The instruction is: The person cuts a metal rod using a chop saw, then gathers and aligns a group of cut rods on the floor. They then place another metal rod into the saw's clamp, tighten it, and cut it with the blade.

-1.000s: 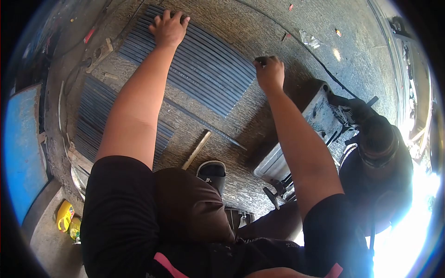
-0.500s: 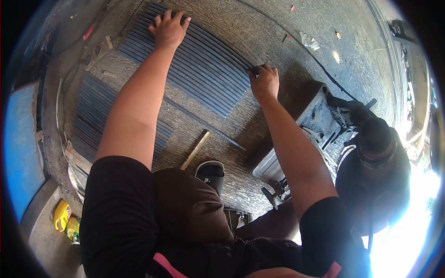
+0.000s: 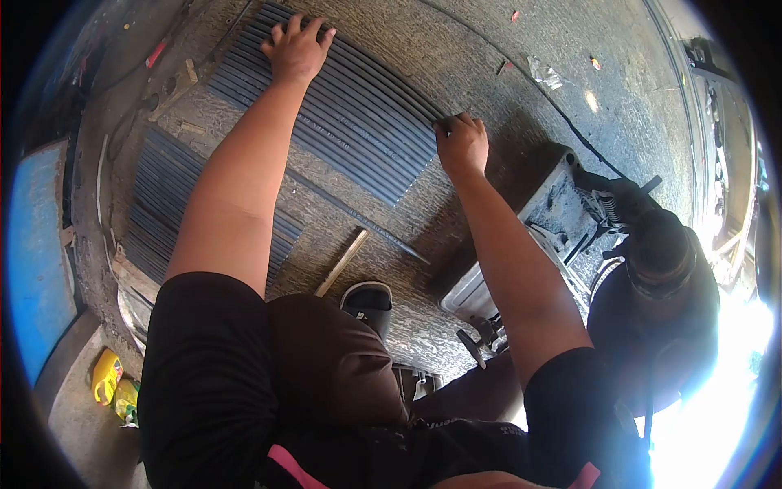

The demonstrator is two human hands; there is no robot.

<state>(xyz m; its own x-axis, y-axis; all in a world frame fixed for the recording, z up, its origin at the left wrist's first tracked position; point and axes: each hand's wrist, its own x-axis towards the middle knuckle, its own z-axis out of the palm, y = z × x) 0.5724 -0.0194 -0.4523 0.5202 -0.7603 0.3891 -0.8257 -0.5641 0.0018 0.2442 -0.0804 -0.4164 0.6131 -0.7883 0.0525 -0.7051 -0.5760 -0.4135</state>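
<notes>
A row of dark metal rods (image 3: 350, 134) lies side by side on the rough concrete floor. My left hand (image 3: 295, 53) rests on the row's far edge toward its left end, fingers spread and pressing on the rods. At the right end of the outermost rod, my right hand (image 3: 463, 148) has its fingers bent down and thumb against the tip; the exact grip is partly hidden. One single rod (image 3: 358, 216) lies apart, nearer to me. A second row of rods (image 3: 163, 196) sits to the left, partly covered by my left forearm.
A chop saw (image 3: 562, 196) with a grey metal base stands on my right. A short wooden stick (image 3: 342, 261) lies near my sandal (image 3: 368, 301). A dark cable (image 3: 562, 118) crosses the floor. At the left are a blue panel (image 3: 37, 253) and a yellow bottle (image 3: 106, 376).
My right hand has shifted very slightly left at the rod ends. My left hand keeps its place, and the rods look the same.
</notes>
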